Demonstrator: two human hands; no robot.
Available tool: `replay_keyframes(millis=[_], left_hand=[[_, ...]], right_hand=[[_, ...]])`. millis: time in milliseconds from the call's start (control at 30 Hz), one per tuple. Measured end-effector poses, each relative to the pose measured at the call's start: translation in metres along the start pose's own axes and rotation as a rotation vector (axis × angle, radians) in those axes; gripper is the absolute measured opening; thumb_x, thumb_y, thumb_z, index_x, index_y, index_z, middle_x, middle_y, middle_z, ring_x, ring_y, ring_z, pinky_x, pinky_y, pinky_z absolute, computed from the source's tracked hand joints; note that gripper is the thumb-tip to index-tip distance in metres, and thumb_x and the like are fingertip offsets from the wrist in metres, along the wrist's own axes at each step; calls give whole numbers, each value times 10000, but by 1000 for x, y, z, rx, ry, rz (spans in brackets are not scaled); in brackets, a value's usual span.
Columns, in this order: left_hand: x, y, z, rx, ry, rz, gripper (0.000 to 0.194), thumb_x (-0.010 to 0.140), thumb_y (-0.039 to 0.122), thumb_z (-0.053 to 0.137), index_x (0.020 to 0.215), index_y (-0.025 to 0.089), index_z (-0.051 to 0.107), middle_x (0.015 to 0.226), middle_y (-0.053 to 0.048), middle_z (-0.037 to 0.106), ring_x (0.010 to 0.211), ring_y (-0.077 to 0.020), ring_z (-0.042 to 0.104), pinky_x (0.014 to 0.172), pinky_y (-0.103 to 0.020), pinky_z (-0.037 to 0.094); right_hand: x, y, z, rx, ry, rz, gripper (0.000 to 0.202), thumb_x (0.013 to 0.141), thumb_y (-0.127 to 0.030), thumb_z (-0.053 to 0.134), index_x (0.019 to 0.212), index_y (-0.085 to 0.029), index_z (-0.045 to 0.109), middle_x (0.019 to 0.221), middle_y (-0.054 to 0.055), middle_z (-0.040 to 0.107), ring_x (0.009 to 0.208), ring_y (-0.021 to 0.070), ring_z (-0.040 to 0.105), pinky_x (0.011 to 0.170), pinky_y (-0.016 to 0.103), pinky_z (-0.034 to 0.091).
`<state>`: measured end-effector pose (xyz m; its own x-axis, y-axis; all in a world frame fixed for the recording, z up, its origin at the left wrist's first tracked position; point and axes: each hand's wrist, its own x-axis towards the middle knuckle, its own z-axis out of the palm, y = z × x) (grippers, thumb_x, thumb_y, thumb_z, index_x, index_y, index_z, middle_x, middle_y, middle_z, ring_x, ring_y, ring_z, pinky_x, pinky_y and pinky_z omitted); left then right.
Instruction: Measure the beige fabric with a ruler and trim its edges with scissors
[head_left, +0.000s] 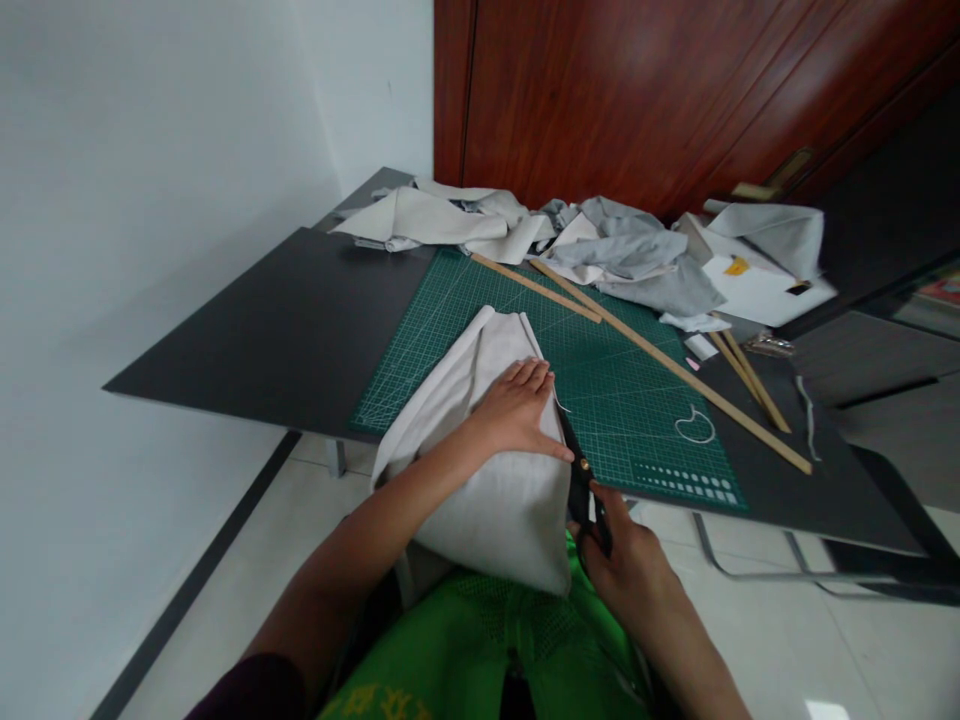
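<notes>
A folded piece of off-white fabric (pixel 487 515) lies on the near edge of the green cutting mat (pixel 630 390) and hangs over the table edge toward my lap. My left hand (pixel 517 412) is spread flat on top of it, its fingers near the fabric's right edge and the thumb reaching toward the scissors. In my right hand (pixel 628 550) is a pair of black scissors (pixel 579 468), fingers in the handles. The blades lie along the fabric's right edge, partly hidden by it. A narrow strip or thread of white (pixel 562 404) curls beside that edge.
Across the mat lie a long wooden ruler (pixel 675 365) and a shorter strip (pixel 536 287). Crumpled grey and white fabric (pixel 630 245) is heaped along the back of the dark table (pixel 300 320), beside a white box (pixel 757 280). A loose white cord (pixel 697 438) rests on the mat's right.
</notes>
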<state>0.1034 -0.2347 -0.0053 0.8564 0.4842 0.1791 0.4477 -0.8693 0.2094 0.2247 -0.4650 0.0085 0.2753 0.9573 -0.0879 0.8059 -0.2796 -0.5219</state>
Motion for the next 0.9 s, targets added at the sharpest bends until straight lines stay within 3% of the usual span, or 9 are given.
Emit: replay_keyframes(millis=[200,533,900], left_hand=[[0,0,-1,1,-20,-14,1285,782,968,528,1602,-11,379,1718,-277,290,1630,-393,233,1337,-447,99],[-1,-1,2,-1,12,-1,1267,787,976,500,1594,6,386,1704,-270,331,1618,-395,263,1327,-460,119],[0,1,0,17,-32,-22,1290,775,988,499,1616,18,376,1728,-250,287,1635,-382,224,1338,-456,91]], right_hand=[[0,1,0,-21,-12,17,584,944,-380,428,1424,-54,494,716,104,748,613,332,747,576,379,514],[1,4,4,-64,-16,41,583,943,-349,422,1448,-67,497,764,139,793,681,354,785,596,386,540],[4,-1,-2,21,42,4,515,954,-391,495,1401,-136,517,701,39,716,561,278,692,556,343,464]])
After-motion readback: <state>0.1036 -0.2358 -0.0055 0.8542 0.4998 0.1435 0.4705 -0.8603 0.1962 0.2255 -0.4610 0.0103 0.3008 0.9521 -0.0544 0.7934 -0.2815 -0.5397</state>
